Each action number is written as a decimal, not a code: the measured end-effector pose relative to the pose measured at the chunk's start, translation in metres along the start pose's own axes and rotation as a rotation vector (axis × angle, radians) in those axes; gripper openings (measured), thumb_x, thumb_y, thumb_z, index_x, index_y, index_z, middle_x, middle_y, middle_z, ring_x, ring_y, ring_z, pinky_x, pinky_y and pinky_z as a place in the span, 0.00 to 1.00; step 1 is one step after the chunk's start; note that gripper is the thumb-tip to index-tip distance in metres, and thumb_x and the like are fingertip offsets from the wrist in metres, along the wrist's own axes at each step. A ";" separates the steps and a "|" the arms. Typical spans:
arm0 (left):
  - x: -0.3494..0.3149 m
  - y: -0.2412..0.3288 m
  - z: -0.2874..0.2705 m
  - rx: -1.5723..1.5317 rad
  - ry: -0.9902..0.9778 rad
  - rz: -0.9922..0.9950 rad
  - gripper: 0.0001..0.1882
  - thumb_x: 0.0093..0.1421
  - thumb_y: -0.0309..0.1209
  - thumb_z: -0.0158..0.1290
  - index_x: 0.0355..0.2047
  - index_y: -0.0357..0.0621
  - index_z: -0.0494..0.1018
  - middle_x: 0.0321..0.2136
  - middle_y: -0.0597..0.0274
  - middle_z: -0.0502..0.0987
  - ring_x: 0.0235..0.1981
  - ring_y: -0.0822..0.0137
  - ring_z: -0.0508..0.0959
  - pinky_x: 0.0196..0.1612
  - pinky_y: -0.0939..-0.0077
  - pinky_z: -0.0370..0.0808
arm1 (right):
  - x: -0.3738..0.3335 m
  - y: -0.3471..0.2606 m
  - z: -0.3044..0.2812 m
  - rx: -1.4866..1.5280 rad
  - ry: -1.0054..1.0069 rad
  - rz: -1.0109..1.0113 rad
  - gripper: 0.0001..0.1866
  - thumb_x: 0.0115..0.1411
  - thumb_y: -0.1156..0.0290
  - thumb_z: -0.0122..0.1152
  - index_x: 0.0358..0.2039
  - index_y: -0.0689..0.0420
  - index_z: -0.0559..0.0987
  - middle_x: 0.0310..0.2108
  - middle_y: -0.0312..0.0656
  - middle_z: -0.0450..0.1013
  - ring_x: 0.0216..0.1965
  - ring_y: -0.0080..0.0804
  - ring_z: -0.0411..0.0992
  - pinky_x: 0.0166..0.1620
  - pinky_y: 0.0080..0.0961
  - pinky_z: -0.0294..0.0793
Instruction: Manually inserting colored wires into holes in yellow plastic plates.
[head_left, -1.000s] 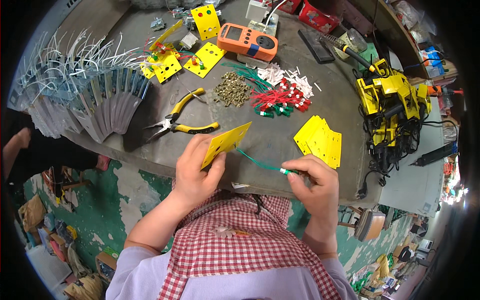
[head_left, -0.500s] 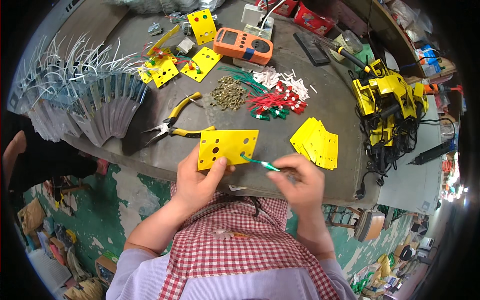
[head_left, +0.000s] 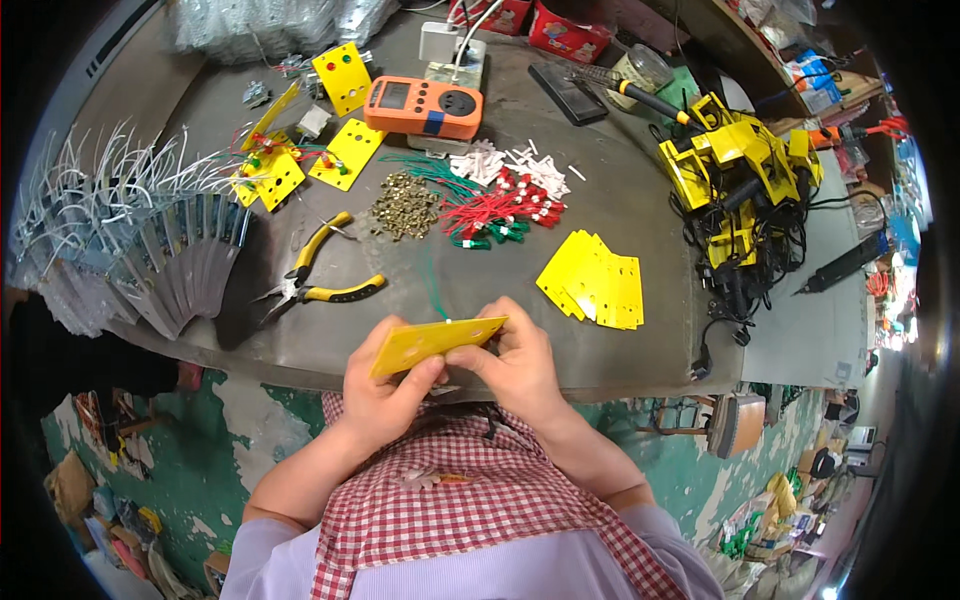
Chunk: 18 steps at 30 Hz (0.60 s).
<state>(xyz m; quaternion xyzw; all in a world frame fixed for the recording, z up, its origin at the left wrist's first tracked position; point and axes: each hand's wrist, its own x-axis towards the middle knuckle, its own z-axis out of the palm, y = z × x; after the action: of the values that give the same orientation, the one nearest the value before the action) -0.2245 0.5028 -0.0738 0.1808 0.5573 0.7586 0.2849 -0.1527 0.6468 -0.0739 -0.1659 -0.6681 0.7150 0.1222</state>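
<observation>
In front of me, a yellow plate with holes (head_left: pixel 425 345) is tipped so that it shows at a steep slant. My left hand (head_left: pixel 385 385) is closed on its left end, the thumb near the lower edge. At the right end, my right hand (head_left: pixel 515 365) is closed around the plate, with fingers over the corner and thumb against the lower side. Thin green wires (head_left: pixel 433 287) stick out beyond the plate's far edge. The green indicator light on these wires is hidden by the plate and my fingers.
Flat yellow plates (head_left: pixel 595 280) lie right of my hands. Beyond are red and green indicator lights (head_left: pixel 510 205), brass nuts (head_left: pixel 405 205), pliers (head_left: pixel 315 275) and an orange meter (head_left: pixel 425 107). Wired panels (head_left: pixel 180 250) fan out left; yellow brackets with black cables (head_left: pixel 740 180) pile up right.
My right hand has moved left from the green indicator light to the plate's right end. The plate has tilted, and the wires now point away beyond it. The view has shifted slightly.
</observation>
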 end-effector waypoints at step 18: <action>0.022 -0.003 -0.020 -0.106 0.162 -0.150 0.07 0.58 0.28 0.51 0.33 0.36 0.73 0.26 0.62 0.76 0.22 0.75 0.73 0.27 0.82 0.69 | 0.084 0.004 -0.108 -1.070 0.210 -0.366 0.10 0.47 0.75 0.61 0.31 0.60 0.74 0.27 0.44 0.70 0.34 0.44 0.68 0.38 0.36 0.67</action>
<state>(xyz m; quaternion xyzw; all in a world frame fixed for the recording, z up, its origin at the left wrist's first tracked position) -0.2527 0.5031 -0.0836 0.0613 0.5497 0.7757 0.3040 -0.1863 0.7789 -0.0895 -0.1565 -0.9389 0.2244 0.2087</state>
